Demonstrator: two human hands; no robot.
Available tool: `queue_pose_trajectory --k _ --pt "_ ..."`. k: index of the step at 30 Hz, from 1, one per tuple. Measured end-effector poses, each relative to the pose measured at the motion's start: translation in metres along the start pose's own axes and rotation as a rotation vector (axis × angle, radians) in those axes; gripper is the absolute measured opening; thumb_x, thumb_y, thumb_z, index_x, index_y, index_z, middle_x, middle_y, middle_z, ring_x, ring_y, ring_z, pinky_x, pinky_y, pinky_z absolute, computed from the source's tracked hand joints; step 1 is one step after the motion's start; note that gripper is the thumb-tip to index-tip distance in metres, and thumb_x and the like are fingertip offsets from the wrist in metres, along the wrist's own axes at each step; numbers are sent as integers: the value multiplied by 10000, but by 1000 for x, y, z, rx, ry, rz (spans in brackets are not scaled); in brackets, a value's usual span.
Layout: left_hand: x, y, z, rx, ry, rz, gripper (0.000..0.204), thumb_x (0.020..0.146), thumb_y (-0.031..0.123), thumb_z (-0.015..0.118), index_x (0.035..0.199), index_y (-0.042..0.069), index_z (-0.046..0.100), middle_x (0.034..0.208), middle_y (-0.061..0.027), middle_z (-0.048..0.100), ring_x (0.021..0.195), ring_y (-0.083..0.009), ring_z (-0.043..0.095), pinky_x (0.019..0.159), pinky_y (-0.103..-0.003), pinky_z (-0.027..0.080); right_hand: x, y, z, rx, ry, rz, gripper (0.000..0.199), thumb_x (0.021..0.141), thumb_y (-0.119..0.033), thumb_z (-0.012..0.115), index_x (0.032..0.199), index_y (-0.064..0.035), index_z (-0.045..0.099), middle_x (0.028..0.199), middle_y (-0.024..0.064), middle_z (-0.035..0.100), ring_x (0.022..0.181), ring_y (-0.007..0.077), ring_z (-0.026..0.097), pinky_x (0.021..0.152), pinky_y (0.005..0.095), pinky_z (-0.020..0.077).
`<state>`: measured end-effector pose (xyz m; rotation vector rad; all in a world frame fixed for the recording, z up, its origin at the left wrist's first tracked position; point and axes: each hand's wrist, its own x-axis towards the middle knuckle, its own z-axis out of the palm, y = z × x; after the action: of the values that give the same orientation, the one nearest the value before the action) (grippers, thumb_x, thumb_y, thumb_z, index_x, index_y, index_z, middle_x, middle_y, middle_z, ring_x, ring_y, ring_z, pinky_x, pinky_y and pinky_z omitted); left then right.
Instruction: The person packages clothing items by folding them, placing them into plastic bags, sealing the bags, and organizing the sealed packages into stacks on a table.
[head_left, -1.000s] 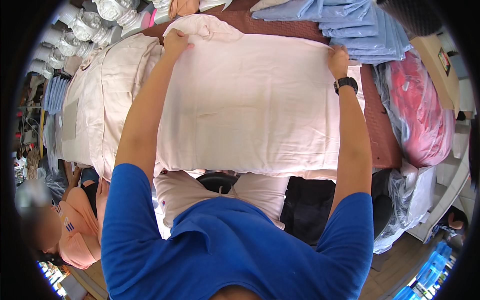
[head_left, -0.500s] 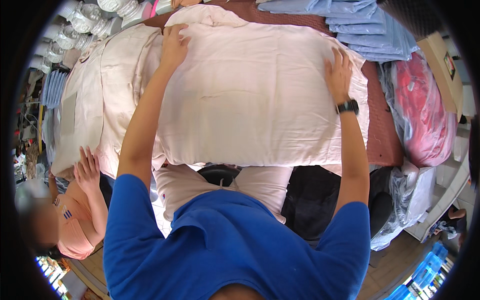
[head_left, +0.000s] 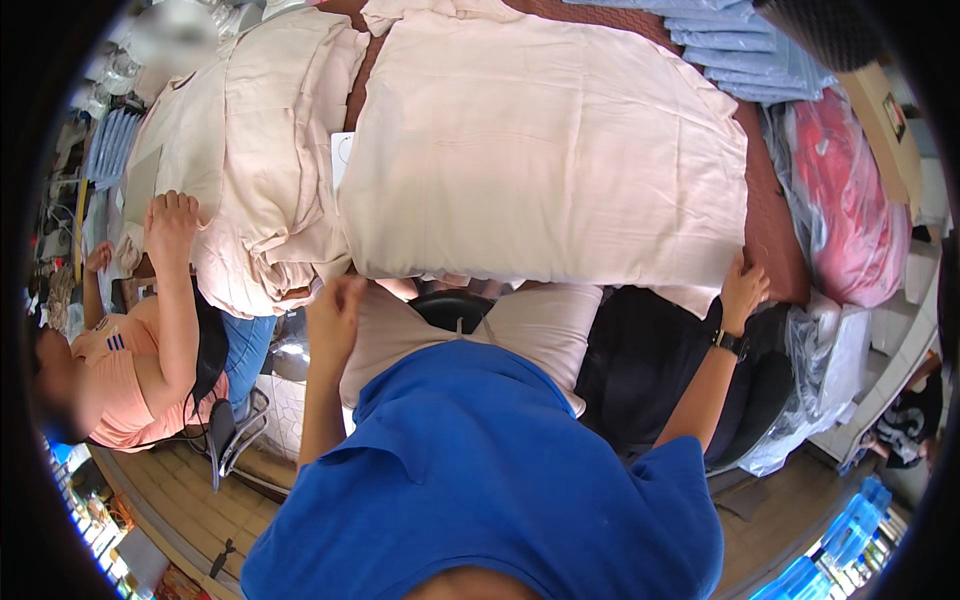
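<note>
A cream-beige cloth garment lies spread flat before me, its front edge hanging over the table's near side. At its near left corner, my left hand has its fingers curled closed against the cloth; the fingertips are partly hidden. My right hand, with a dark watch on the wrist, pinches the garment's near right corner. To the left, a rumpled pile of the same beige cloth lies beside the garment. A small white card shows between the two.
Bagged light-blue garments are stacked at the far right on the brown table cover. Right of the table are a red bundle in clear plastic and a cardboard box. A co-worker in an orange shirt sits at the left, touching the pile.
Both my hands have come from the garment's far left and right side down to its near corners. The garment now lies apart from the left pile, baring the white card. The co-worker's hand has moved up.
</note>
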<state>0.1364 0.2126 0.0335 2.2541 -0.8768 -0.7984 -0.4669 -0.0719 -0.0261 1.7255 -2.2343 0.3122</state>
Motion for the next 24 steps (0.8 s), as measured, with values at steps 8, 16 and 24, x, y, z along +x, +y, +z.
queue_pose_trajectory --k 8,16,24 --pt "29 -52 49 -478 -253 -14 464 896 247 756 1218 -65 636 1205 -128 678 1134 -180 617 1028 -322 435 -45 64 -6 1046 -593 365 700 887 -456 772 1270 60 493 941 134 665 865 209 637 811 360 520" --pt "29 -64 61 -592 -270 90 371 947 184 710 1235 -34 627 1137 -84 697 1044 -161 639 953 -292 464 -56 18 -14 1057 -527 301 354 922 -245 760 1122 31 663 990 33 692 901 85 582 809 242 457" --pt "-11 -56 60 -565 -185 241 336 1018 151 598 1289 -38 535 1189 -129 670 1082 -170 619 931 -300 470 -49 38 -19 568 31 206 253 970 -286 661 989 -37 617 827 128 681 805 313 669 810 379 507"
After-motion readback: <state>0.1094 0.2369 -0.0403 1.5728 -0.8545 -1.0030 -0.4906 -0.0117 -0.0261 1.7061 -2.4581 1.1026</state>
